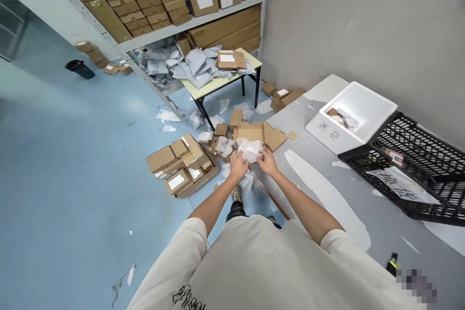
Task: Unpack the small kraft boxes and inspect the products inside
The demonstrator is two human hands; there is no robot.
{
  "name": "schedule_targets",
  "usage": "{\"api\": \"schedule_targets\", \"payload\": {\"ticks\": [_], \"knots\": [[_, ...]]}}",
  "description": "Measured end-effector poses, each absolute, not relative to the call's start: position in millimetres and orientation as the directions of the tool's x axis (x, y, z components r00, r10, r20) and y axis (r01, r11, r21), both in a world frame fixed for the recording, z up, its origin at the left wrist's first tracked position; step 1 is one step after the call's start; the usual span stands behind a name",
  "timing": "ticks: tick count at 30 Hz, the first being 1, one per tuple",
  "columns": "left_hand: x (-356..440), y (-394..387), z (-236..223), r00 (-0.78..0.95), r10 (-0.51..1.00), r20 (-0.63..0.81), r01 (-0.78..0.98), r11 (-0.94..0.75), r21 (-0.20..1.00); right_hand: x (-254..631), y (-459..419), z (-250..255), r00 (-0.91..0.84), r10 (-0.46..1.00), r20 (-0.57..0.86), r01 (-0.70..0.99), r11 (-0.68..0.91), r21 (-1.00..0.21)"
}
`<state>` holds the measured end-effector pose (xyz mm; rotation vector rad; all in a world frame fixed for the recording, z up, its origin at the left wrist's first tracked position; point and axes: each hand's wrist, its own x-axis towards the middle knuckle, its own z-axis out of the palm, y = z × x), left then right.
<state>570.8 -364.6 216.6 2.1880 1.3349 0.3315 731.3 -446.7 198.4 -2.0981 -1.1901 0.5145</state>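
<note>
An open cardboard box (250,131) sits by the near corner of the grey table, its lid folded back. Crumpled, translucent white wrapping paper (250,148) fills it and rises over its near side. My left hand (239,165) is closed on the left edge of the paper, at the box's near left corner. On the other side, my right hand (268,162) pinches the paper's right edge, close to the box wall. Whatever lies under the paper is hidden, and some of my fingertips are too. A flattened piece of cardboard (276,139) lies just right of the box.
On the grey table (290,193) are a white foam box (358,111), a black plastic crate (417,164) and a small black-yellow item (392,264). A large carton (198,184) of small boxes stands on the floor, left. Behind, grey parcels cover a yellow table (209,88).
</note>
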Motion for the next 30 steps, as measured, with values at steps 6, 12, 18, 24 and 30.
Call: {"api": "schedule_targets", "payload": {"ticks": [6, 12, 18, 24, 30], "knots": [[545, -261, 212, 0.447, 0.889, -0.100, 0.760, -0.319, 0.566, 708, -339, 200, 0.473, 0.879, -0.054, 0.617, -0.374, -0.692], [533, -175, 215, 0.426, 0.904, -0.026, 0.696, -0.309, 0.648, 698, -247, 208, 0.480, 0.877, -0.023, 0.605, -0.350, -0.716], [532, -146, 207, 0.439, 0.894, -0.085, 0.720, -0.294, 0.629, 707, -224, 196, 0.494, 0.869, -0.031, 0.610, -0.371, -0.700], [544, -153, 194, 0.527, 0.837, -0.143, 0.704, -0.337, 0.625, 721, -246, 181, 0.528, 0.846, -0.075, 0.593, -0.431, -0.680], [580, -173, 191, 0.636, 0.759, -0.139, 0.639, -0.417, 0.647, 742, -284, 180, 0.589, 0.804, -0.080, 0.555, -0.474, -0.683]]}}
